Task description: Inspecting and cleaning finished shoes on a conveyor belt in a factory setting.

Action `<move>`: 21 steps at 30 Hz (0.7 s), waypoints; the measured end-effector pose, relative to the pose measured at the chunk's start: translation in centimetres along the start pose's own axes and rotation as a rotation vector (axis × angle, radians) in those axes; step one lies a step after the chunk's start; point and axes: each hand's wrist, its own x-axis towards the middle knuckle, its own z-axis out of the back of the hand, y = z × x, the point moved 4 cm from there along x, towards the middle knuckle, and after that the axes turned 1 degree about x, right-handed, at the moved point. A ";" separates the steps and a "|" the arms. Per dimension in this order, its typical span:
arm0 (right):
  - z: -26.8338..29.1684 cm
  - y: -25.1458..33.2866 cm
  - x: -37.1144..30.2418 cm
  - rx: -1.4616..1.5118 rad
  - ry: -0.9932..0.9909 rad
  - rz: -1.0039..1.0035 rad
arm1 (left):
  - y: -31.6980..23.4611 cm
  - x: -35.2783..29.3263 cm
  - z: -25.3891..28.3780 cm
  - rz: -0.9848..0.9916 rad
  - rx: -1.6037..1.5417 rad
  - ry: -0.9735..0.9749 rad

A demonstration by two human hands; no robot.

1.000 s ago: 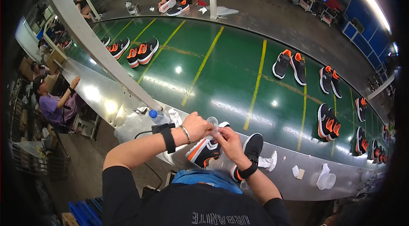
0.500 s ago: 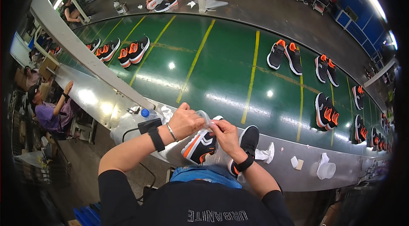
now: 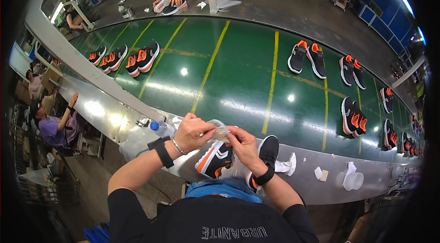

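Head view: my left hand [image 3: 191, 133] and right hand [image 3: 244, 146] each pinch the clear plastic [image 3: 222, 128] over the worktop's [image 3: 305, 190] far edge, near a shoe [image 3: 214, 160]; I should keep both grips light and even.

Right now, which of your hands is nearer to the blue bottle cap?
Left. The left hand is to the right of the blue bottle cap, with a gap between; the right hand is farther right, across the clear plastic piece both hands pinch.
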 end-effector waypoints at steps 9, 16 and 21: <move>0.7 -0.9 0.8 0.099 0.040 -0.175 | 4.6 0.3 -0.2 0.683 -0.774 -0.208; 1.6 -1.8 1.6 0.125 0.006 -0.254 | 11.9 1.5 -2.6 0.927 -1.201 -0.336; 2.3 -1.9 2.2 0.109 -0.044 -0.285 | 20.2 4.5 -5.2 1.073 -1.302 -0.571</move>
